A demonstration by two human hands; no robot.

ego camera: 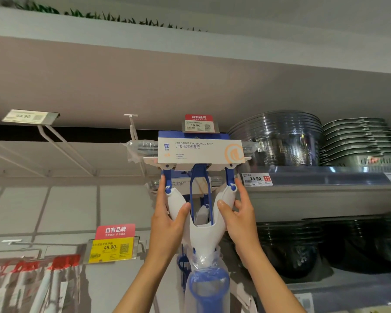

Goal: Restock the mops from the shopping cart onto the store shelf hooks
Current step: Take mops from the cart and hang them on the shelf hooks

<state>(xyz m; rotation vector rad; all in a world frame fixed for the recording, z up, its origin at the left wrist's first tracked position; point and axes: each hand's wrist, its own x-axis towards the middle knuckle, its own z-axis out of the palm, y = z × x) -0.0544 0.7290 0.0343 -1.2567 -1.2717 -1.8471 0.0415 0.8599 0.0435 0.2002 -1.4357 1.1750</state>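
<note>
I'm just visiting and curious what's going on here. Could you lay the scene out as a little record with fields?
Place: store aisle with shelves
Item handled: sponge mop, head up, label reads FOLDABLE PVA SPONGE MOP
Left hand: grips the left white arm of the mop's fork
Right hand: grips the right white arm
Tag above the mop: price tag reading 19.90
Behind: a second, similar mop
To the right: stacked clear basins

Stacked clear plastic basins (278,141) sit on the right shelf, grey baskets (357,143) just beside them further right. Dark basins (289,247) fill the shelf below. A yellow price tag (110,249) reading 49.90 hangs at left, and green foliage (113,18) lines the top ledge.
</note>
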